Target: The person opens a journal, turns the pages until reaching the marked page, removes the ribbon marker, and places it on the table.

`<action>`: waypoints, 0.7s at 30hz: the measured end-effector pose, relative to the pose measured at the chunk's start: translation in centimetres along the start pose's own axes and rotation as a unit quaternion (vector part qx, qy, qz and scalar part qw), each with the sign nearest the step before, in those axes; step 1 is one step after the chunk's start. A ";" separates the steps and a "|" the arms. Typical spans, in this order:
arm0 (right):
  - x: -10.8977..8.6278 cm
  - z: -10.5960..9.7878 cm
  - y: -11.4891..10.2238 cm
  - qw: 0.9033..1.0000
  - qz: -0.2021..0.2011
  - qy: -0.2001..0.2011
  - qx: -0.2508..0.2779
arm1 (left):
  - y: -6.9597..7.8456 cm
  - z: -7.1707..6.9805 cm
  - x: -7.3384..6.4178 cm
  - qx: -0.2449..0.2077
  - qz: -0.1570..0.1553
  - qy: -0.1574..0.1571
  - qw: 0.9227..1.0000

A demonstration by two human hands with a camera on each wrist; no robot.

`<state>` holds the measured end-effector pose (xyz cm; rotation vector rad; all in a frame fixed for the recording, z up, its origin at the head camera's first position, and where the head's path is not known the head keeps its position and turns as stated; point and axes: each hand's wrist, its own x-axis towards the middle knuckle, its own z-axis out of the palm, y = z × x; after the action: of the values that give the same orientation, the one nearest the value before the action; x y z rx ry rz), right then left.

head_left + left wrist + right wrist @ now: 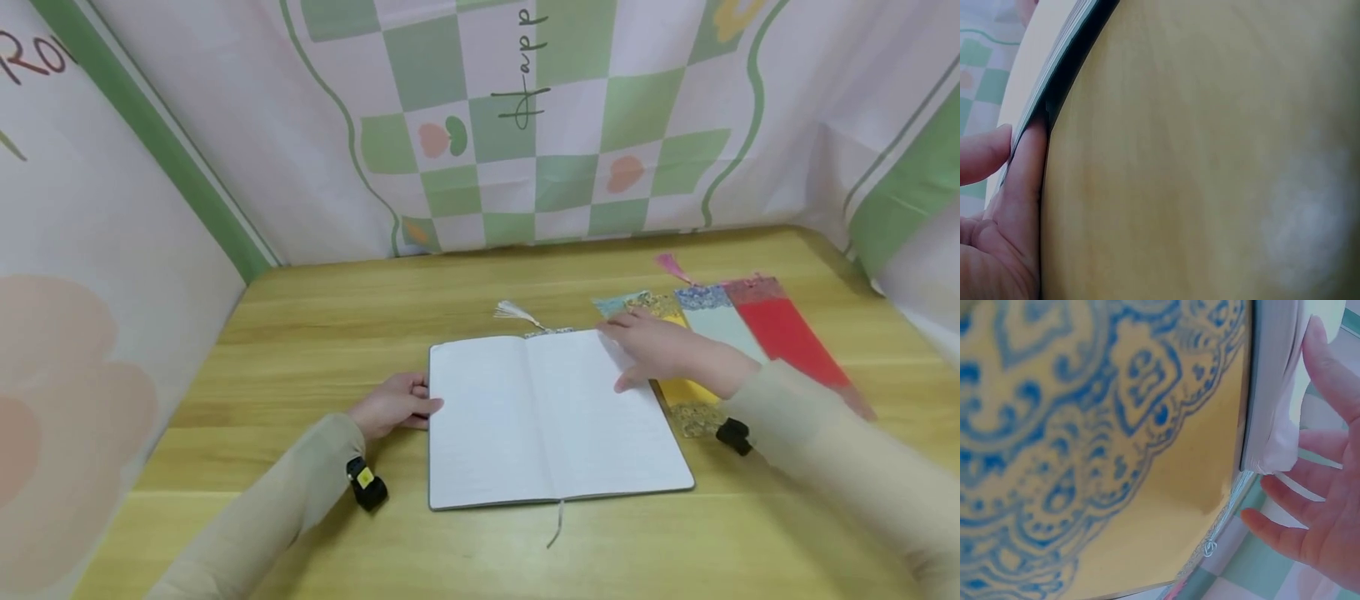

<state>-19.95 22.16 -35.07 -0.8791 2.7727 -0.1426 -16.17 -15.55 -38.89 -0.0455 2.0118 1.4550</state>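
An open notebook [487, 425] with white pages lies on the table. At its left edge my left hand [393, 406] grips it; in the left wrist view the thumb [985, 153] rests on the page side and a finger [1025, 169] goes under the cover. Over the upper right corner my right hand [660, 343] touches the right page, its thumb and fingers spread apart. In the right wrist view the index fingertip is hidden behind the raised page edge [1294, 425]. A white tassel [516, 312] shows beyond the notebook's top edge.
Right of the notebook lie flat bookmark-like strips with patterned ends: yellow [688, 393], pale blue [720, 325] and red [791, 337]. A pink tassel [672, 267] lies behind them. A grey ribbon [558, 523] hangs from the notebook's near edge. A printed curtain [495, 192] borders the table.
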 end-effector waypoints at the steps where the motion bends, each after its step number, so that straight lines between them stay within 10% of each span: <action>1: -0.2 0.0 0.0 1.000 -0.004 0.012 0.008 | 0.0 0.0 0.0 -0.001 0.000 -0.001 1.000; 11: -2.2 0.0 -0.7 0.981 -0.052 0.089 0.165 | 0.1 0.0 0.0 0.000 0.001 0.003 1.000; 21: -4.4 -1.1 -2.2 0.918 0.024 0.009 0.396 | 0.0 0.1 0.0 0.003 -0.003 0.006 1.000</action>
<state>-15.47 22.96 -32.79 -0.5733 2.3743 -1.1624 -16.12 -15.47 -38.94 -0.0585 2.0233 1.4483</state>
